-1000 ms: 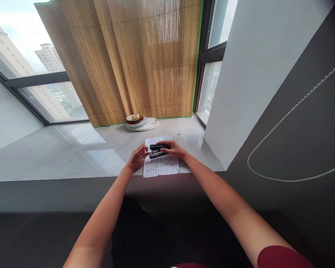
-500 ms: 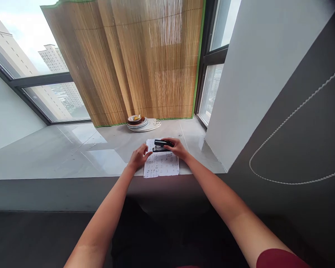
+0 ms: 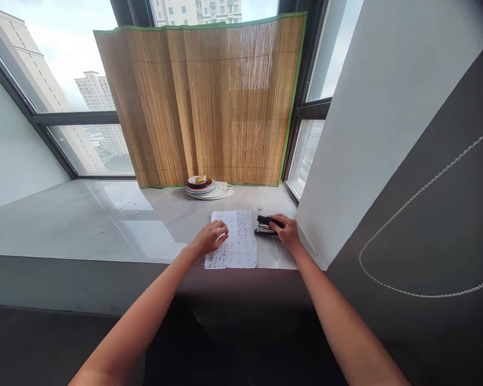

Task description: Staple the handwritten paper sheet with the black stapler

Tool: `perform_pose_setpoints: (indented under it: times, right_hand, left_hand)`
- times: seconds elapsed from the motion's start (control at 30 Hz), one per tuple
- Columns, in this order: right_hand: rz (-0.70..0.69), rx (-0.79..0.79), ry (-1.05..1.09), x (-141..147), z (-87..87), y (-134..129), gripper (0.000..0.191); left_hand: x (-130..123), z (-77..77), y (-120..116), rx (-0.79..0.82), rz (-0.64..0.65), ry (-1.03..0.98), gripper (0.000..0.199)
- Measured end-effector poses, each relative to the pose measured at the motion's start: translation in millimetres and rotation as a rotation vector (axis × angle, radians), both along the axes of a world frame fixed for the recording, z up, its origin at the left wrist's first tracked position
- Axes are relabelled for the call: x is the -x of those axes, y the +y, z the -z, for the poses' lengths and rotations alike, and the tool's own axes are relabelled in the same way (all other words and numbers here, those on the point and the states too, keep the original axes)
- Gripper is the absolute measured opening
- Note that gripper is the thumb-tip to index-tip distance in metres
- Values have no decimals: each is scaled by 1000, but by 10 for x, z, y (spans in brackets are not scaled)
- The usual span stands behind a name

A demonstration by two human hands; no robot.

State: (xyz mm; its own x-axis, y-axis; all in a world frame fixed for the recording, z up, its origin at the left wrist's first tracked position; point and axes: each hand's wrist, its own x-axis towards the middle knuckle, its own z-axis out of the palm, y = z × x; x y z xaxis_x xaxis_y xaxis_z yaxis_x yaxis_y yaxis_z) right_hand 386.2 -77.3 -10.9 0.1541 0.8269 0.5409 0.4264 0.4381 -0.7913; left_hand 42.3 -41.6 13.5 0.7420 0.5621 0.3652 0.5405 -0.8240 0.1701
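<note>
My right hand (image 3: pixel 287 229) is closed round the rear part of a black stapler (image 3: pixel 265 226), whose jaws point left. The stapler is at the sill's surface, just right of a sheet of handwritten paper (image 3: pixel 239 244). Over the left side of that sheet is my left hand (image 3: pixel 211 238), with its fingers loosely bent, a gap between thumb and fingers, and nothing held. Whether its fingertips touch the paper I cannot tell. The paper lies flat with its lower edge near the front of the sill.
A stack of plates (image 3: pixel 209 190) stands at the back of the tiled window sill (image 3: pixel 84 225), before a bamboo blind (image 3: pixel 209 107). At the right rises a white wall (image 3: pixel 330 134). A beaded cord (image 3: pixel 386 214) hangs beyond it.
My right hand has carried the stapler from above the paper to its right side. My left hand has shifted slightly right over the sheet. The view has tilted up a little.
</note>
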Motion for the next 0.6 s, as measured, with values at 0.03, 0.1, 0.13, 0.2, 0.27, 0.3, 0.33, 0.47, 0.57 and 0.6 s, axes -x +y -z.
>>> perform_pose_setpoints:
  times: [0.03, 0.1, 0.13, 0.2, 0.27, 0.3, 0.33, 0.47, 0.57, 0.6]
  right_hand:
    - [-7, -5, -9, 9, -8, 1, 27]
    - [-21, -18, -24, 28, -22, 4, 28]
    - [-28, -23, -28, 33, -25, 2, 28]
    - [-46, -24, -33, 36, -21, -6, 28]
    - [-85, -17, -44, 39, -8, -15, 27]
    - [-110, -11, -56, 45, -1, -18, 27]
    - [-136, -7, -71, 54, 6, -19, 27]
    - [-171, -20, -105, 96, 17, -11, 26]
    - [-171, -32, -99, 107, 10, -8, 26]
    - [-178, -33, -99, 107, 7, -10, 27]
  left_hand:
    - [-94, -3, -41, 61, 30, 6, 22]
    - [-270, 12, -112, 147, 70, 51, 31]
    - [-339, 26, -138, 161, 68, 86, 37]
    - [-427, 55, -166, 172, 15, 145, 45]
    - [-453, 73, -177, 183, -46, 178, 50]
    - [-450, 75, -182, 186, -58, 188, 50]
    - [-442, 75, -190, 185, -58, 194, 48]
    - [-411, 60, -248, 205, -25, 217, 47]
    - [-411, 32, -278, 259, -10, 272, 54]
    - [-412, 17, -279, 276, -1, 295, 54]
